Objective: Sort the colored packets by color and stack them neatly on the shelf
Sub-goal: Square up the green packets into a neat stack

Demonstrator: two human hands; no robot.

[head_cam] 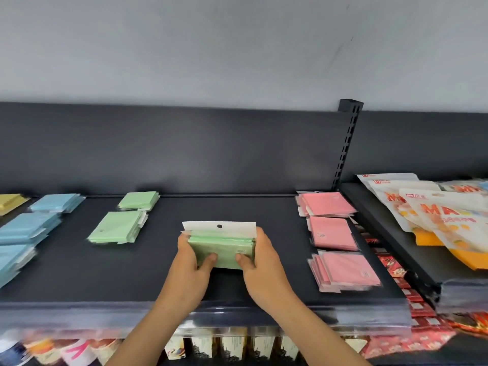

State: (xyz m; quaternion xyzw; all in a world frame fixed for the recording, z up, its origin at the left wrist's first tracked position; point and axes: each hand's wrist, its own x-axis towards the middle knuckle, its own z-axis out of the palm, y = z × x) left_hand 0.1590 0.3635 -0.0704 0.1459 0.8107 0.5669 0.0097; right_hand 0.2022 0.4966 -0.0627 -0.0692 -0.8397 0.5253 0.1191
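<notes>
Head view: I note left hand (pixel 190 256) and right hand (pixel 261 257) gripping one green bundle (pixel 221 249) by its short ends, long axis running left to right, at mid-shelf (pixel 184 207). Green stacks (pixel 116 228) lie well left; left hand is nearer them.

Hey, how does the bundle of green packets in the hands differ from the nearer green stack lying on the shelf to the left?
The bundle of flat green packets is gripped at its ends by the left hand and right hand; the nearer stack of green packets lies untouched. The bundle is tipped up, its white hang-tab on top; the stack lies flat on the dark shelf. Both are pale green.
</notes>
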